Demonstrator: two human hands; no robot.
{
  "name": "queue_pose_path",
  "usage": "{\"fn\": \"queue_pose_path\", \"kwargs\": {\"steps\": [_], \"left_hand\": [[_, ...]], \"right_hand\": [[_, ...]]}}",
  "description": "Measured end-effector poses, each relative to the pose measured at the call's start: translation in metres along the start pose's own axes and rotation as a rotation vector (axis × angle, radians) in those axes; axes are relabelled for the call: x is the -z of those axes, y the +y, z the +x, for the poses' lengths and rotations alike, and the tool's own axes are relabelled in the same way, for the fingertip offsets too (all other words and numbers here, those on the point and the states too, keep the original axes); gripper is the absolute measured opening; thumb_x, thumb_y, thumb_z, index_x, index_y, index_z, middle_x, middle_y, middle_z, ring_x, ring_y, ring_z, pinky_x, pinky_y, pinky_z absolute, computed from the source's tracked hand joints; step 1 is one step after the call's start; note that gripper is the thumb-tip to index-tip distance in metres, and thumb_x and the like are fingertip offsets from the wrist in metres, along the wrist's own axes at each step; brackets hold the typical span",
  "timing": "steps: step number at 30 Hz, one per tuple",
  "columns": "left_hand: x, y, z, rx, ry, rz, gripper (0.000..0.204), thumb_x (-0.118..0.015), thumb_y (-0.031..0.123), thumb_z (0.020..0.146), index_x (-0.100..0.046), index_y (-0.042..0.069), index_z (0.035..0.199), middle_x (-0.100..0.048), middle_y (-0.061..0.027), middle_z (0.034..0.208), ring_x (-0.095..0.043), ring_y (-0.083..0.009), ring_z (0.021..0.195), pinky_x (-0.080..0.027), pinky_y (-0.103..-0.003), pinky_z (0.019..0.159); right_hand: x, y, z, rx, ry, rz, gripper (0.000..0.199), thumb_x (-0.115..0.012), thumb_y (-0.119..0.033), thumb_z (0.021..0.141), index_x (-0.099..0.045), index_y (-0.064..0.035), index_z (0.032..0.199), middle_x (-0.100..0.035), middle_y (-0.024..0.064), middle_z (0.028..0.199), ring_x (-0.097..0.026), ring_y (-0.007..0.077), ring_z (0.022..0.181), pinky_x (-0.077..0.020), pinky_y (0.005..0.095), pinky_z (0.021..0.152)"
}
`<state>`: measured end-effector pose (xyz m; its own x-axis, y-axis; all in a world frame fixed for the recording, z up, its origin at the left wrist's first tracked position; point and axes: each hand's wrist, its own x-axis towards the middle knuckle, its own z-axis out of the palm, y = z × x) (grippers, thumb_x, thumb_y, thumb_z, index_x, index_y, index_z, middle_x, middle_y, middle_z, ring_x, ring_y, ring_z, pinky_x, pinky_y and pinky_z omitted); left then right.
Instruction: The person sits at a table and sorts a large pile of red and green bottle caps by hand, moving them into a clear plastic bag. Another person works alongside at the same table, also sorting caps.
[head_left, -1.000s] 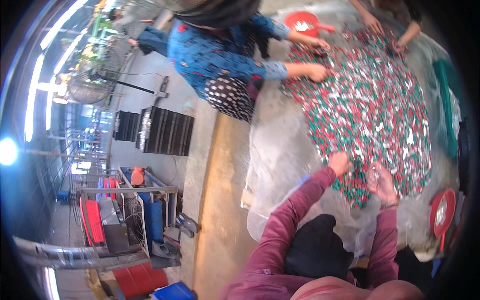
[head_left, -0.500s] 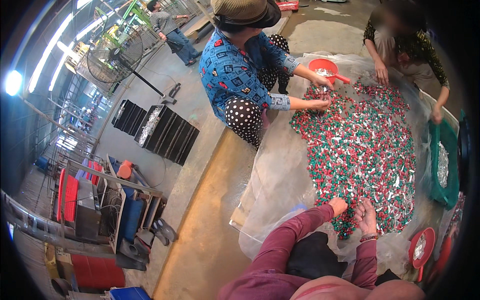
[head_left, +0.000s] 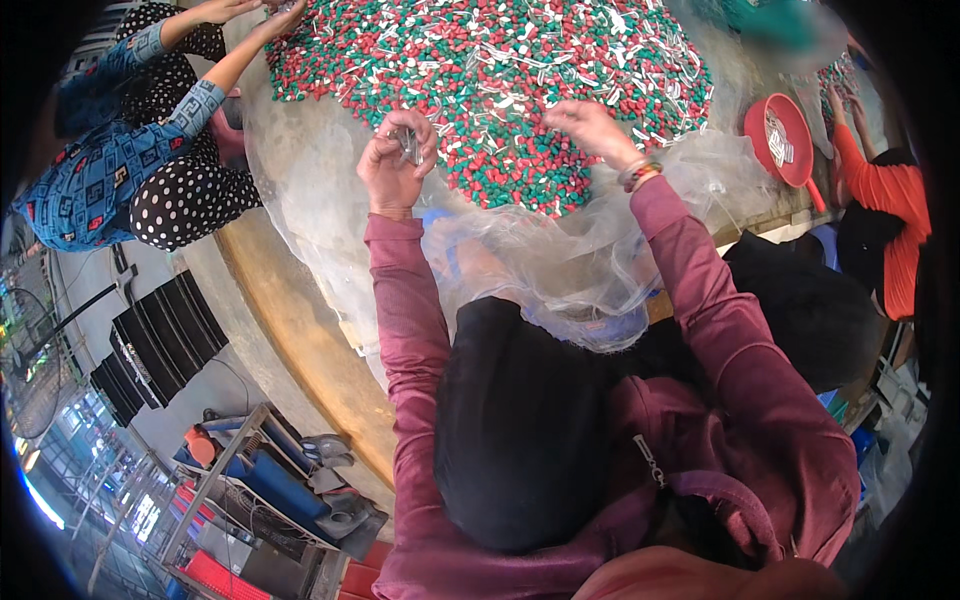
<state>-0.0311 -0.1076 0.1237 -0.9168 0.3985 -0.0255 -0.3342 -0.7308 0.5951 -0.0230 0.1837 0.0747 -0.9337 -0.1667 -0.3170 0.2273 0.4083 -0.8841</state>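
Left hand [head_left: 398, 163] is gripping clear bits [head_left: 408, 147] in curled fingers; right hand [head_left: 592, 132] is hovering loosely open over pellets [head_left: 515, 165]

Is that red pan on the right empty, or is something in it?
Partly filled: the red pan holds some pale pieces, with bare red showing around them.

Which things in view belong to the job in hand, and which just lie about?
In the job, apparently:
pile of coloured pieces
sheet beneath
left hand, holding clear bits
right hand, near the pile
red pan

Lying about, apparently:
black crates
shoes
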Motion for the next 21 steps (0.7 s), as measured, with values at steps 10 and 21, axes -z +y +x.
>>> {"fn": "queue_pose_path", "kwargs": {"steps": [10,21], "left_hand": [[0.011,-0.080,0.029,0.095,0.038,1.756,0.019,-0.066,0.023,0.080,-0.069,0.012,0.096,-0.057,-0.0047,0.058,-0.055,-0.0211,0.047,-0.043,-0.033,0.046],[0.026,-0.093,0.034,0.233,0.145,1.592,0.014,-0.057,0.016,0.082,-0.063,0.004,0.084,-0.064,-0.0082,0.076,-0.063,-0.0227,0.064,-0.048,-0.033,0.055]], "right_hand": [[-0.047,0.016,0.031,0.107,-0.265,-0.777,0.035,-0.055,-0.011,0.080,-0.061,-0.0201,0.113,-0.066,0.0136,0.084,-0.064,0.0311,0.084,-0.0497,0.0424,0.069],[0.021,0.051,0.003,0.005,0.028,-0.541,0.030,-0.060,-0.023,0.087,-0.062,-0.0177,0.116,-0.069,0.0058,0.088,-0.065,0.0211,0.080,-0.0501,0.0346,0.069]]}}
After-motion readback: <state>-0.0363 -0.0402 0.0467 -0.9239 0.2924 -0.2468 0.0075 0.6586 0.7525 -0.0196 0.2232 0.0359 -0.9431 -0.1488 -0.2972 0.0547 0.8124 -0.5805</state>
